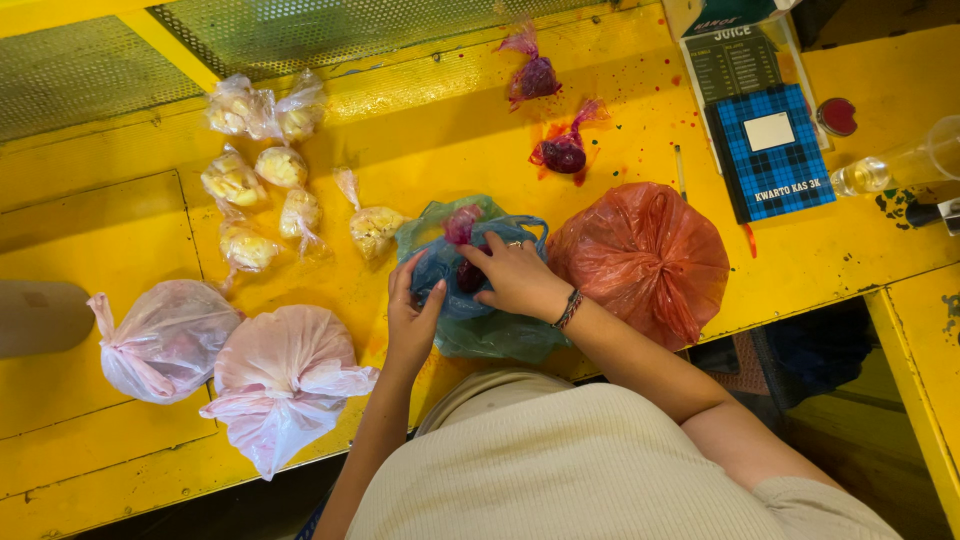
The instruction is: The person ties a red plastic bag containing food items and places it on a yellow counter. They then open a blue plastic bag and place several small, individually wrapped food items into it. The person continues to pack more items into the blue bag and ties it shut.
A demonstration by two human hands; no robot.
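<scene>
Blue-green plastic is what you have in hand: a thin carrier bag (470, 290) sits at the near edge of the yellow table (130, 230), just in front of your body, and both hands are working at its mouth. Your left hand (412, 318) pinches the near rim of the bag between thumb and fingers, holding it open, while your right hand (515, 275) is clenched on a small knotted pouch of dark red filling (465, 250), which is partly down inside the bag with its pink tail sticking up. Judging from this, you are at the packing step, with one red pouch going in. Two more red pouches (550, 115) lie well apart at the far side, among red splashes. A cluster of small yellow-filled pouches (270, 185) lies to the left, two tied pink bags (230, 365) are nearer you on that side, and a full orange-red bag (640, 255) is touching the blue-green one on the right. A next move would call for you to let the pouch settle low, keep the rim pinched wide, and reach far across without dragging a sleeve through the red stains.
</scene>
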